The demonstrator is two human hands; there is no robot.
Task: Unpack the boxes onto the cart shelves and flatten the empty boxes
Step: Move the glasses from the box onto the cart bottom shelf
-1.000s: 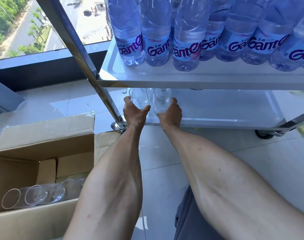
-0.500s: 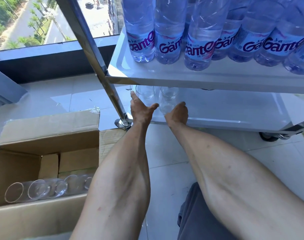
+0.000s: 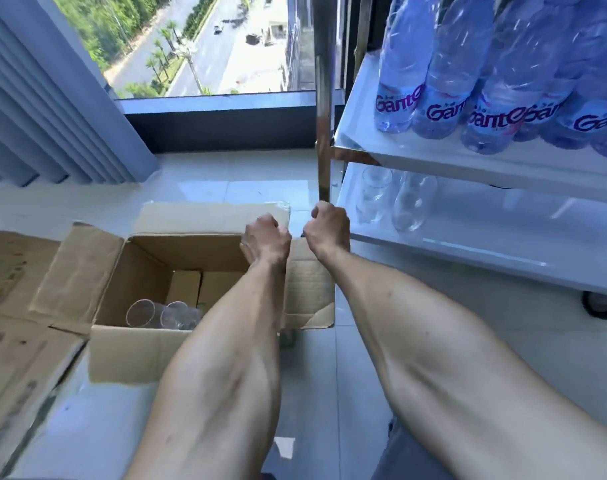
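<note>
While I am reaching back for more, the glasses [image 3: 158, 314] are lying at seven o'clock in the open box [image 3: 129, 355]. My left hand [image 3: 264, 241] and right hand [image 3: 329, 227] are both curled, seemingly empty; I am planning to spread fingers, lifting two toward the lower shelf [image 3: 485, 244] at three o'clock.

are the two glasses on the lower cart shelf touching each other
Cannot tell. In the head view the left glass and right glass stand close together on the lower shelf, but their clear edges blur.
</note>
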